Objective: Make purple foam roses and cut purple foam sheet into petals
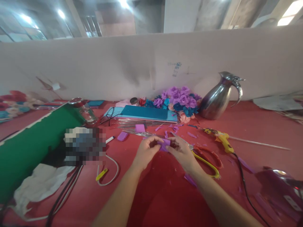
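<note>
Both hands (147,152) (181,153) on purple paper (165,143)

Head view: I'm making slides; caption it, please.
Left hand and right hand hold a purple paper piece over a red table, yellow-and-red-handled metal scissors alongside.

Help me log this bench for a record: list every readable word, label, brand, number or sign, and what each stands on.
No text can be read with certainty.
Blue handwritten marks on the long pale grey wall: several short lines, too blurred to quote.
White oblong patch on the shiny maroon device: too blurred to tell whether it bears print.
</note>
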Demonstrator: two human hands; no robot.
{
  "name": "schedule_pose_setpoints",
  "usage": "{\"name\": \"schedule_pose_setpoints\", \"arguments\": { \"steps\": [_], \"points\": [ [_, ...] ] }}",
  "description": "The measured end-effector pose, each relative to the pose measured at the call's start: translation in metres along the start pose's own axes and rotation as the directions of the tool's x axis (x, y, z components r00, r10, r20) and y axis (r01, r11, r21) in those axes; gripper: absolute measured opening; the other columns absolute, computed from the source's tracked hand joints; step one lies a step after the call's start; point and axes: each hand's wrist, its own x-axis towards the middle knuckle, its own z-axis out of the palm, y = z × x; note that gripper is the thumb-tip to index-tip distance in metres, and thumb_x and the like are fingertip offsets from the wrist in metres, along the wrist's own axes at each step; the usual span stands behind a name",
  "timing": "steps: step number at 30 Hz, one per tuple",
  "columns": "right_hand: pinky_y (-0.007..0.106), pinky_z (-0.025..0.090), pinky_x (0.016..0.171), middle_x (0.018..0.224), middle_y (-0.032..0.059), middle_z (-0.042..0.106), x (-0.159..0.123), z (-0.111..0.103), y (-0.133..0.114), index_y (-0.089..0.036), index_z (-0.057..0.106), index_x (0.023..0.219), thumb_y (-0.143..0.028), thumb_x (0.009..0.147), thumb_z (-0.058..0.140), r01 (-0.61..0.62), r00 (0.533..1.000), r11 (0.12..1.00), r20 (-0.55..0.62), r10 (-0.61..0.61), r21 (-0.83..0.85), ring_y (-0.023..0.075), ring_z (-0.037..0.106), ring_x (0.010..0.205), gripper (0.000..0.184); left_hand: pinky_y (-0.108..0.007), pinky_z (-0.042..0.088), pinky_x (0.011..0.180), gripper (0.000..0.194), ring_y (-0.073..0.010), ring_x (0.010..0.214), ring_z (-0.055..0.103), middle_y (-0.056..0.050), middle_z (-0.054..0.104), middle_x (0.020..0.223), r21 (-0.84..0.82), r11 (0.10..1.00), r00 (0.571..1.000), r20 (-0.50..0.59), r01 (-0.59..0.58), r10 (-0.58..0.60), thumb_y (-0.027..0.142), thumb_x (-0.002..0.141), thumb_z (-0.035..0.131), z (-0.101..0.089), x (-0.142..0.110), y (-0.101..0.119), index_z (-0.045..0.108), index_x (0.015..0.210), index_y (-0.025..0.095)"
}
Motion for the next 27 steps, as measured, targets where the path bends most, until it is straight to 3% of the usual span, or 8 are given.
{"name": "schedule_pose_setpoints", "arguments": {
  "steps": [3,6,9,12,14,21,27],
  "points": [
    [0.03,0.049,0.072,0.085,0.0021,0.066,-0.002,0.006,0.002,-0.02,0.061,0.089,-0.031,0.07,0.069,0.035,0.997,0.999,-0.064,-0.033,0.037,0.017,0.061,0.078,0.024,-0.029,0.044,0.08,0.036,-0.0174,0.088,0.061,-0.003,0.069,0.094,-0.201,0.98,0.998,-0.054,0.015,-0.027,0.016,0.064,0.069,0.006,-0.001,-0.002,0.066,0.1,0.021],
    [0.03,0.049,0.074,0.085,0.0018,0.066,-0.004,0.009,0.005,-0.02,0.059,0.089,-0.031,0.073,0.066,0.059,0.994,0.997,-0.098,-0.054,0.051,0.0168,0.061,0.079,0.021,-0.033,0.045,0.081,0.036,-0.0199,0.085,0.062,-0.006,0.07,0.092,-0.289,0.951,0.988,-0.069,0.111,-0.136,0.022,0.063,0.073,0.012,-0.002,-0.005,0.068,0.098,0.017],
    [0.033,0.049,0.079,0.09,0.0032,0.067,-0.005,0.007,0.005,-0.02,0.06,0.091,-0.029,0.075,0.063,0.126,0.989,0.988,-0.065,-0.132,-0.086,0.0185,0.062,0.084,0.018,-0.033,0.045,0.081,0.024,-0.0222,0.085,0.063,-0.007,0.072,0.087,-0.095,0.99,0.989,-0.097,0.101,-0.11,0.022,0.064,0.072,0.013,-0.004,-0.003,0.073,0.087,0.015],
    [0.035,0.048,0.082,0.093,0.0054,0.068,-0.005,0.003,0.001,-0.02,0.064,0.094,-0.024,0.077,0.06,0.241,0.966,0.919,-0.012,-0.257,-0.311,0.0208,0.062,0.087,0.019,-0.031,0.045,0.08,0.02,-0.0215,0.085,0.063,-0.004,0.073,0.087,0.163,0.986,0.995,-0.086,-0.028,0.042,0.018,0.067,0.068,0.009,-0.006,0.005,0.074,0.086,0.019],
    [0.035,0.048,0.081,0.093,0.0059,0.069,-0.005,0.001,-0.002,-0.019,0.066,0.094,-0.022,0.077,0.059,0.299,0.946,0.868,0.006,-0.323,-0.397,0.021,0.063,0.086,0.018,-0.03,0.045,0.08,0.019,-0.0203,0.084,0.063,-0.003,0.073,0.086,0.249,0.962,0.99,-0.054,-0.11,0.127,0.015,0.069,0.066,0.007,-0.007,0.01,0.075,0.086,0.021],
    [0.033,0.052,0.075,0.085,0.0053,0.072,-0.008,0.004,-0.005,-0.019,0.068,0.087,-0.025,0.08,0.058,0.265,0.962,0.917,0.018,-0.272,-0.297,0.0201,0.066,0.079,0.014,-0.029,0.046,0.08,0.016,-0.0198,0.084,0.064,-0.004,0.073,0.087,0.201,0.957,0.977,-0.015,-0.207,0.214,0.017,0.069,0.07,0.007,-0.007,0.01,0.075,0.083,0.022],
    [0.037,0.049,0.083,0.092,0.0056,0.071,-0.011,0.001,-0.004,-0.022,0.066,0.095,-0.019,0.077,0.058,0.398,0.894,0.775,0.017,-0.448,-0.49,0.0216,0.065,0.088,0.02,-0.026,0.045,0.073,0.025,-0.0169,0.076,0.062,-0.002,0.07,0.078,0.331,0.899,0.947,-0.048,-0.286,0.318,0.007,0.068,0.066,0.009,-0.01,0.009,0.076,0.082,0.026]
  ]
}}
